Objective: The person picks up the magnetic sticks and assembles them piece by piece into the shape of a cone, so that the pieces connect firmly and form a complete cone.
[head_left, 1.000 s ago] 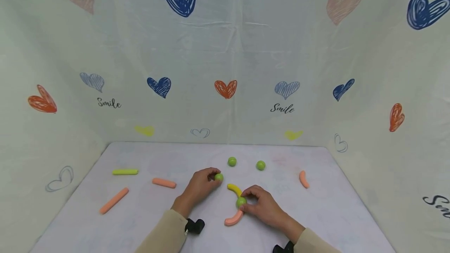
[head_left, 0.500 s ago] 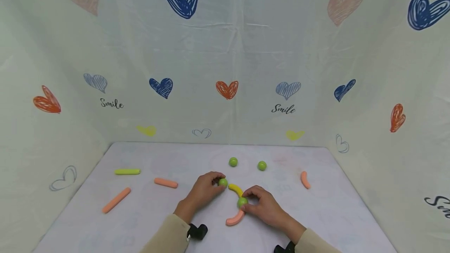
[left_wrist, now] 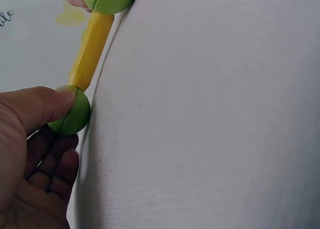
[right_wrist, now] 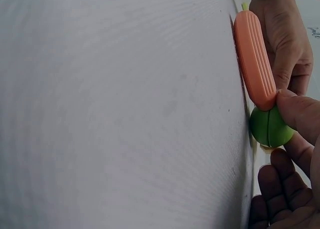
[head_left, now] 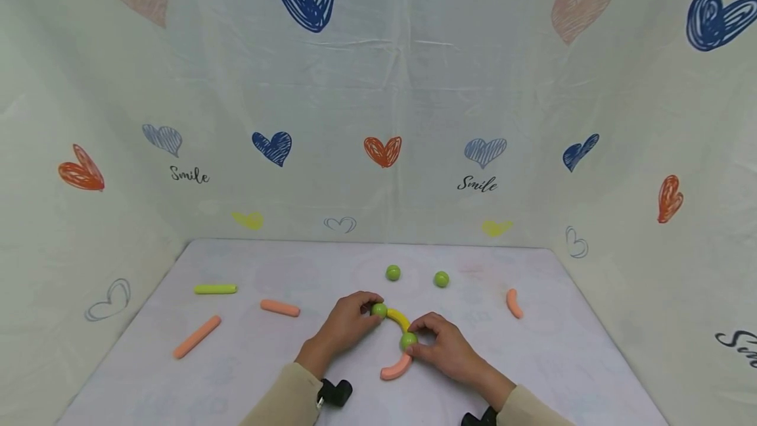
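Head view, lower middle of the frame: the left hand (head_left: 347, 321) pinched a green ball (head_left: 379, 310) between thumb and fingers, which were spread no wider than the ball. Below and to the right, the right hand (head_left: 442, 350) held a second green ball (head_left: 408, 341) in a similar pinch. A curved yellow piece (head_left: 399, 318) ran between the two, its upper end against the first ball and its lower end at the second; at the upper left of the left wrist view, a dark seam crossed both balls. From the second ball a curved pink piece (head_left: 397, 368) reached down and left, its ridged side plain at the upper right of the right wrist view.

Farther out, two loose green balls (head_left: 393, 273) (head_left: 441, 279) sat above the hands on the white table (head_left: 319, 268). A small curved orange piece (head_left: 514, 304) lay toward the right. At left were a straight lime stick (head_left: 215, 289) and two orange sticks (head_left: 280, 308) (head_left: 197, 337), all well apart from the hands. Behind hung a heart-printed cloth (head_left: 378, 91).
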Demonstrator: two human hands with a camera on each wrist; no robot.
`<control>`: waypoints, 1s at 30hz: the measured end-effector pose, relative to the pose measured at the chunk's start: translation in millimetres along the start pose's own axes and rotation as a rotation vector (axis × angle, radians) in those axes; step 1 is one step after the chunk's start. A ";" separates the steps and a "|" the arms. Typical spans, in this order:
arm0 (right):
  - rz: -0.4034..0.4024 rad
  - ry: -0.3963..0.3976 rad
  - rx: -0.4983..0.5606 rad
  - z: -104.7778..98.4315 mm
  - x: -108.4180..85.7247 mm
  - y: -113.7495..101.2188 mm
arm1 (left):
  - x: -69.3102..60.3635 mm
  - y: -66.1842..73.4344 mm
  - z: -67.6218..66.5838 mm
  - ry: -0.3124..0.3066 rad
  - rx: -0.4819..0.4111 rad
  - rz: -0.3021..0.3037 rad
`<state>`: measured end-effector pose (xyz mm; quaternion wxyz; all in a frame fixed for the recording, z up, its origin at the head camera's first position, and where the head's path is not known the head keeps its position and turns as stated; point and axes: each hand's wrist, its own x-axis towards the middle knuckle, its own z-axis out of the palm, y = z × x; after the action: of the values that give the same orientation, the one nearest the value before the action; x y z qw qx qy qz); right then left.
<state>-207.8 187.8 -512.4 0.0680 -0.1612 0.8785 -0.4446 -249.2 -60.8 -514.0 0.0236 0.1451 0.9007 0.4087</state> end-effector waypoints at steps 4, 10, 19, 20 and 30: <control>-0.005 -0.002 -0.007 -0.1 0.2 -0.5 | 0.1 1.5 -0.2 -0.010 -0.008 0.000; 0.003 -0.004 -0.008 0.1 0.1 -0.5 | 0.4 1.2 -0.5 -0.017 -0.016 0.025; 0.007 -0.002 0.000 0.1 -1.6 0.0 | 1.8 -1.6 4.3 0.008 0.011 0.032; 0.004 -0.006 0.003 0.0 -1.6 0.2 | 1.8 -1.4 4.7 0.009 0.012 0.032; -0.035 -0.054 0.033 -0.1 -1.8 4.5 | 3.6 4.6 8.8 0.006 0.032 0.017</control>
<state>-207.2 191.0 -516.0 0.0865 -0.1874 0.8659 -0.4557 -250.1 -50.5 -516.1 0.0153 0.1518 0.9060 0.3948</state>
